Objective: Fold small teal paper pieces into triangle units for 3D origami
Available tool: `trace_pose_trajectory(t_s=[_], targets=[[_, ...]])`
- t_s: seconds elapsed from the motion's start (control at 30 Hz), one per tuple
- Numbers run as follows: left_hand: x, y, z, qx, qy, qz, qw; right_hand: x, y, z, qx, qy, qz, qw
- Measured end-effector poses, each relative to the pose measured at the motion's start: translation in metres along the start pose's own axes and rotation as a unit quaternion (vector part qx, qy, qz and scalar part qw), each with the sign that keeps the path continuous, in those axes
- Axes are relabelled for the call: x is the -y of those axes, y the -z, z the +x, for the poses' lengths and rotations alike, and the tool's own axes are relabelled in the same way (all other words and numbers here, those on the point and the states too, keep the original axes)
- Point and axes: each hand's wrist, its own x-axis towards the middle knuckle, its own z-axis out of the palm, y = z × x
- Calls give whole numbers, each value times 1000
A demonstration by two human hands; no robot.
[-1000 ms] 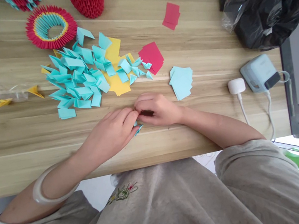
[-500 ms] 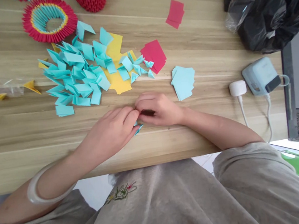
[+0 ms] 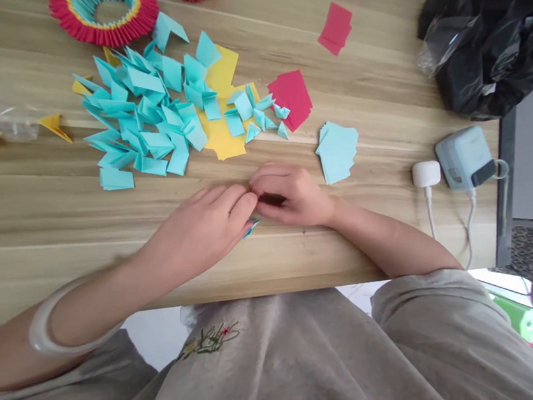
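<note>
My left hand [image 3: 205,229] and my right hand [image 3: 289,194] meet fingertip to fingertip near the front edge of the wooden table [image 3: 32,214]. Both are closed on a small light-blue folded paper piece [image 3: 250,228], of which only a corner pokes out under my left fingers. Beyond my hands lies a heap of folded light-blue paper pieces [image 3: 151,120] on yellow paper sheets [image 3: 223,137]. A small stack of flat light-blue paper squares [image 3: 338,150] lies just right of my right hand.
Red paper squares [image 3: 292,97] and another red stack [image 3: 336,27] lie further back. A red-and-blue paper ring [image 3: 103,10] sits at the far left edge. A black plastic bag [image 3: 488,33], a small blue device [image 3: 464,157] and a white plug [image 3: 426,174] are on the right.
My hands stay together on the blue piece. The view has shifted, so the table items sit slightly higher and further right in the picture.
</note>
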Motion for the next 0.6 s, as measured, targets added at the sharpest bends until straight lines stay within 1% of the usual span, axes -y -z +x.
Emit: trace_pose_trajectory(t_s=[0.17, 0.6], targets=[[-1, -1, 0, -6, -1, 12, 1000, 2, 1, 1, 0, -2, 0, 1000], [-2, -1, -3, 3, 4, 13, 1000, 0, 0, 0, -5, -5, 5, 1000]])
